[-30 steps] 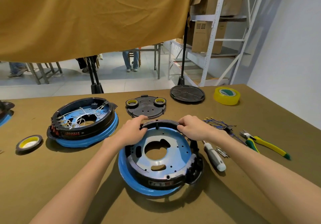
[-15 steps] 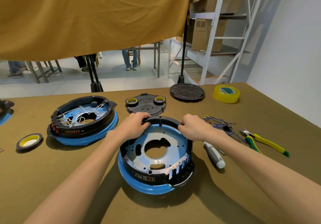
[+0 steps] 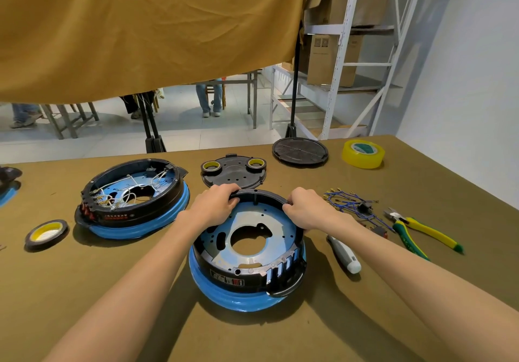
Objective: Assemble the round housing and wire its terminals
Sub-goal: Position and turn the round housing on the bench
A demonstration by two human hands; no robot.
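Note:
A round black housing (image 3: 247, 277) with a blue-wrapped base and a shiny metal plate inside sits on the table before me. My left hand (image 3: 213, 204) grips its far-left rim, fingers curled over the edge. My right hand (image 3: 307, 210) grips the far-right rim the same way. A slotted terminal block faces me at the housing's front right. A bundle of blue wires with terminals (image 3: 348, 201) lies to the right of the housing.
A second housing (image 3: 132, 193), wired with white leads, stands at the left. A black cover plate (image 3: 233, 173) carries two tape rolls. Behind lie a black disc (image 3: 300, 152) and yellow tape (image 3: 363, 153). Pliers (image 3: 415, 229), a screwdriver (image 3: 344, 253) and a tape roll (image 3: 46, 234) lie nearby.
Both hands have turned the housing on the table, so its slotted terminal block has swung from the right side round to the front right. The hands keep their hold on the far rim.

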